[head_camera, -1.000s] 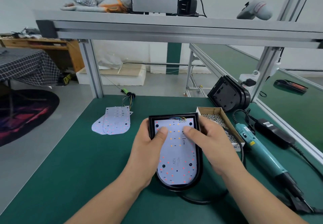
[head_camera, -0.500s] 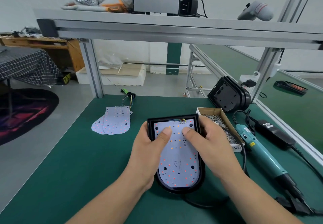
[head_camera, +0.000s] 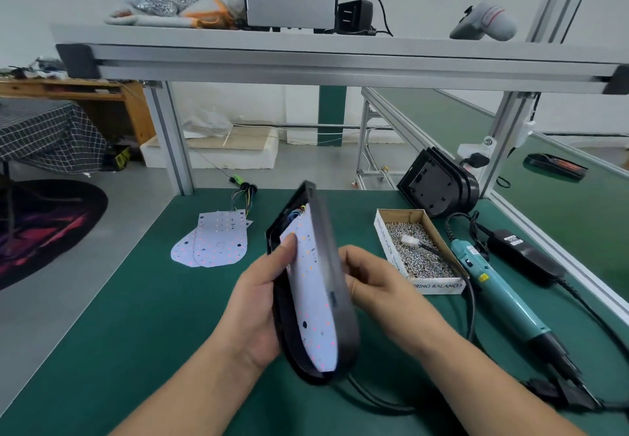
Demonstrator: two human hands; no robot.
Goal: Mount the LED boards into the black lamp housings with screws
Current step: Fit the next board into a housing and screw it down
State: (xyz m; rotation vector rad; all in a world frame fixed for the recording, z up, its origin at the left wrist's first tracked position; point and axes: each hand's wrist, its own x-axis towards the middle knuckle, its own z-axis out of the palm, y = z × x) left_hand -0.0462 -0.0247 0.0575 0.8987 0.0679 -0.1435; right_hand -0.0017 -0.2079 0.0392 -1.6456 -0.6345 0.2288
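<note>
Black housing (head_camera: 325,245) tipped on edge over counter (head_camera: 136,316), LED board (head_camera: 313,296) inside, no screws seen in it. L hand (head_camera: 262,302) grips rim, thumb on board; R hand (head_camera: 374,285) holds its back. Screw box (head_camera: 417,251), driver (head_camera: 500,296) lie untouched; spare boards (head_camera: 214,241) + 2nd housing (head_camera: 439,183) still to do. Looks early.

So the black housing (head_camera: 327,248) is tipped up on its edge, open side facing left, rounded end down. There's a white LED board (head_camera: 313,299) with red and orange dots sitting in it, coloured wires (head_camera: 296,212) at the top. Two more boards (head_camera: 214,241) lie flat and overlapping on the green mat (head_camera: 136,299) off to the left. Another housing (head_camera: 432,183) stands on edge back right. The screws (head_camera: 418,251) fill an open cardboard box (head_camera: 439,286) near it.
</note>
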